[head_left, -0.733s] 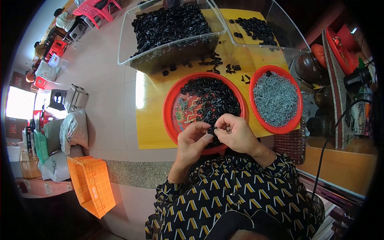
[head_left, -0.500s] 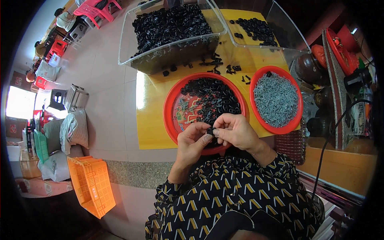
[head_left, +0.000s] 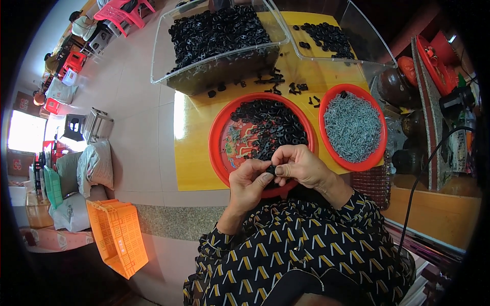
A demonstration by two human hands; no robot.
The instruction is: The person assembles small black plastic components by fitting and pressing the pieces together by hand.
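Note:
Between the fingertips of both hands is a small black plastic part point(head_left: 270, 170), mostly covered by the fingers. My left hand point(head_left: 247, 184) pinches it from the left with thumb and forefinger. From the other side my right hand point(head_left: 301, 169) grips it, fingers curled in. Both hands hover over the near edge of a round red tray point(head_left: 216, 153), whose floor carries a printed pattern. Loose black oval parts point(head_left: 270, 125) are heaped in that tray, mainly on its right side. Whether a screw sits in the held part is hidden.
A red bowl of silvery screws point(head_left: 352, 130) stands to the right on the yellow table point(head_left: 196, 168). Behind, a clear bin point(head_left: 219, 64) is full of black parts, with loose black pieces point(head_left: 296, 89) before it. An orange crate point(head_left: 120, 237) sits on the floor left.
Both hands have shifted very slightly to the right with the black part, and the fingers have closed further over it. The trays and bins stay put.

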